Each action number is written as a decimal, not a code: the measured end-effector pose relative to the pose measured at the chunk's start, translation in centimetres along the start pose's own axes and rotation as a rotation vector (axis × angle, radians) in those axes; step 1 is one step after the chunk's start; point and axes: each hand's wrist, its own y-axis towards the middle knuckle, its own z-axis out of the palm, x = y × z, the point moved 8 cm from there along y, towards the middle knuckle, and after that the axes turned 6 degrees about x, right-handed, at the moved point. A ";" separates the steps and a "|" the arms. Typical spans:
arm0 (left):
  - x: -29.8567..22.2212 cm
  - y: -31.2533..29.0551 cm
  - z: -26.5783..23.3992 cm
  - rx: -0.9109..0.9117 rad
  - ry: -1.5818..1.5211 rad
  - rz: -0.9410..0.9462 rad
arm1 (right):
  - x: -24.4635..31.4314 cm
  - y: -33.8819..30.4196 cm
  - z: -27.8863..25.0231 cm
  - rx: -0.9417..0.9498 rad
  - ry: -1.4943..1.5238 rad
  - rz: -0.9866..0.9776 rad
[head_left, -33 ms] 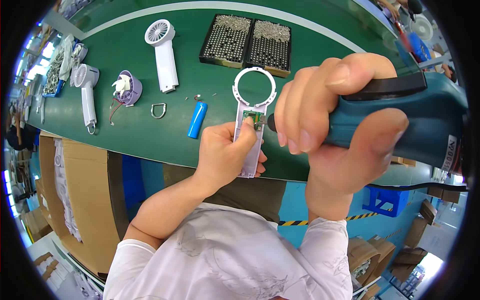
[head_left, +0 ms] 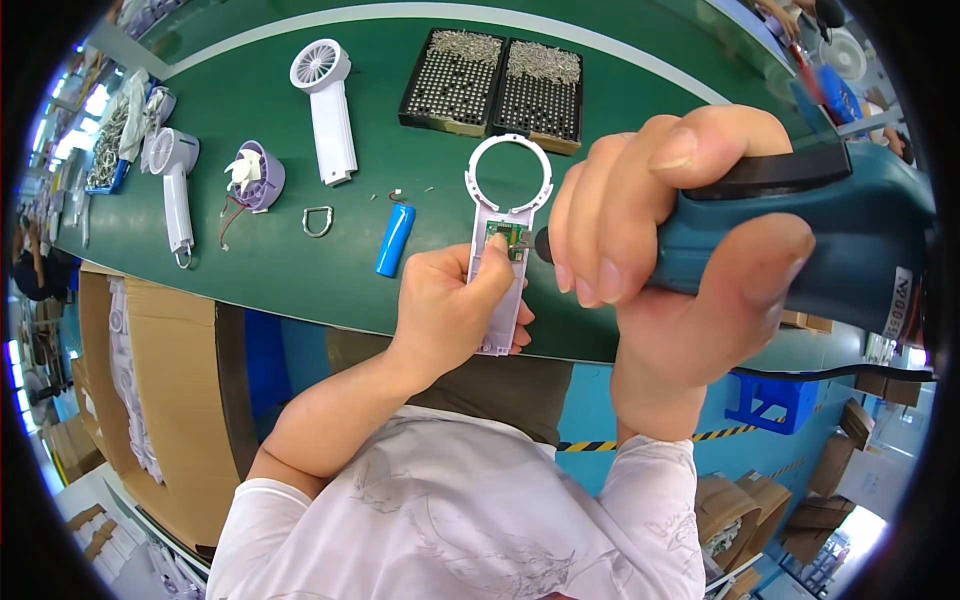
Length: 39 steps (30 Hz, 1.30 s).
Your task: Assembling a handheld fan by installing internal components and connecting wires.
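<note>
My left hand (head_left: 450,305) is closed round the lower part of a pale lilac fan housing half (head_left: 508,290) with a ring at its far end. Its thumb presses beside a small green circuit board (head_left: 507,232) set in the handle. My right hand (head_left: 680,220) grips a teal electric screwdriver (head_left: 850,240) with a black lever, held sideways. The screwdriver's tip meets the right side of the board near my left thumb; whether a screw sits there is too small to tell. Left of the housing lies a blue cylindrical battery (head_left: 395,241) with a short wired connector.
On the green table (head_left: 300,270), two black screw trays (head_left: 450,85) stand at the back. To the left are a white handheld fan (head_left: 333,125), another fan (head_left: 176,200), a lilac fan motor unit (head_left: 262,178) and a metal D-ring (head_left: 317,221). A cardboard box (head_left: 180,400) stands below left.
</note>
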 end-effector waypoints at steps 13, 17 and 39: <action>1.5 0.2 0.5 0.029 -0.140 -0.110 | -1.0 0.1 -0.6 -0.039 -0.128 0.004; 1.6 0.3 0.2 0.029 -0.129 -0.119 | -1.4 0.2 -0.2 -0.041 -0.173 0.003; 0.9 0.8 0.9 0.076 -0.099 -0.150 | -1.3 0.6 1.2 -0.092 -0.459 -0.118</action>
